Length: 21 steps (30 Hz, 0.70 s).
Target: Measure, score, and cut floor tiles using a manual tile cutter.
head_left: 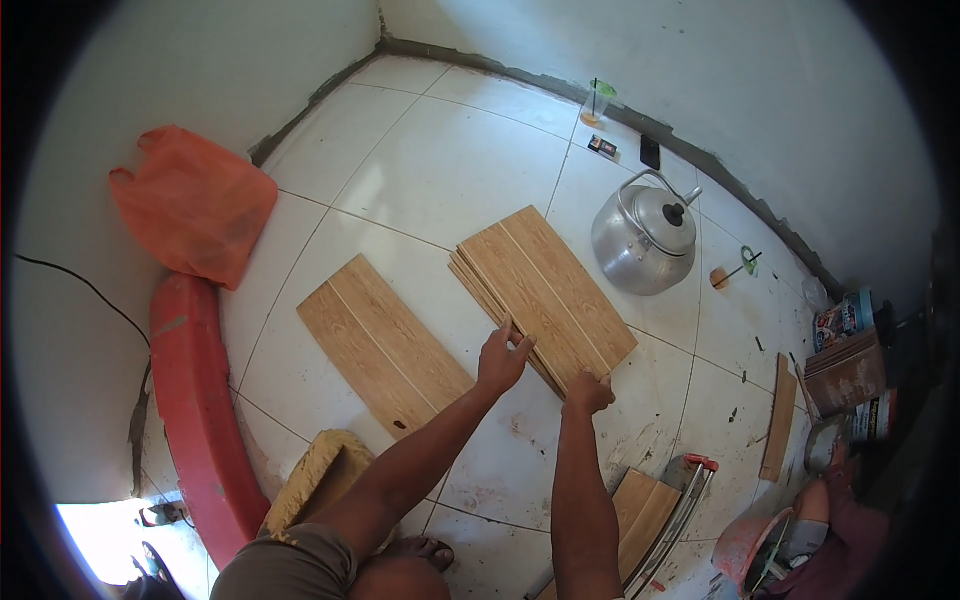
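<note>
A stack of wood-look tiles lies at a slant on the white floor, its layers slightly out of line along the left side. My left hand grips the left long edge of the stack, thumb and fingers closed at the rim. At the near end my right hand pinches the corner of the top tile. How many layers either hand holds is hidden. To the left, apart from the stack, a wood-look tile lies flat with a small dark mark near its close end.
A metal kettle stands right of the stack. A tile cutter with a tile on it is at lower right, near a co-worker's sleeve and a reddish bucket. On the left are an orange bag and a red bench-like piece.
</note>
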### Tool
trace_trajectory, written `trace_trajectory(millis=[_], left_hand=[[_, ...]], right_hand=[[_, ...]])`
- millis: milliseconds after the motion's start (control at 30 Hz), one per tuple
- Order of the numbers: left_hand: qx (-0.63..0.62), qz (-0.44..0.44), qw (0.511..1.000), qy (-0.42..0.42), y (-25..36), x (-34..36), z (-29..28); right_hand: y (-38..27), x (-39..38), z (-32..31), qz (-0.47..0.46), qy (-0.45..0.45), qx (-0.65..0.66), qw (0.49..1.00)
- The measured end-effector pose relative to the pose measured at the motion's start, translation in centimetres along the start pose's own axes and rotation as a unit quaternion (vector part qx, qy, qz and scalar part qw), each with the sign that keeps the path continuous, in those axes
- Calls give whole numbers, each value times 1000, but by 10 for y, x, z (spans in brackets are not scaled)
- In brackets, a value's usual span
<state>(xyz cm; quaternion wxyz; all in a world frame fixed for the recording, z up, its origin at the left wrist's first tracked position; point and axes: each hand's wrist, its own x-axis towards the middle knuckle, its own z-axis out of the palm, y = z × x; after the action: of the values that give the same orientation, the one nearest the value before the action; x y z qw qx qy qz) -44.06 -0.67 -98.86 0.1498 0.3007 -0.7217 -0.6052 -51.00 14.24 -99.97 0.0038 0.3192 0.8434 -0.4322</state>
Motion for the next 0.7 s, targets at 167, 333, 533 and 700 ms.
trace_trajectory(millis=[167, 333, 533, 700], left_hand=[[-54, -21, 998, -9, -2, -15, 17], [-132, -40, 987, -88, -3, -81, 38], [10, -80, 925, -372, -16, -227, 30], [57, -155, 857, -489, -31, -302, 33]], right_hand=[[10, 19, -9, -76, -6, -90, 993], [32, 39, -79, -189, -211, -64, 957], [107, -4, -278, -286, -309, -215, 881], [167, -42, -429, -285, -266, -215, 895]])
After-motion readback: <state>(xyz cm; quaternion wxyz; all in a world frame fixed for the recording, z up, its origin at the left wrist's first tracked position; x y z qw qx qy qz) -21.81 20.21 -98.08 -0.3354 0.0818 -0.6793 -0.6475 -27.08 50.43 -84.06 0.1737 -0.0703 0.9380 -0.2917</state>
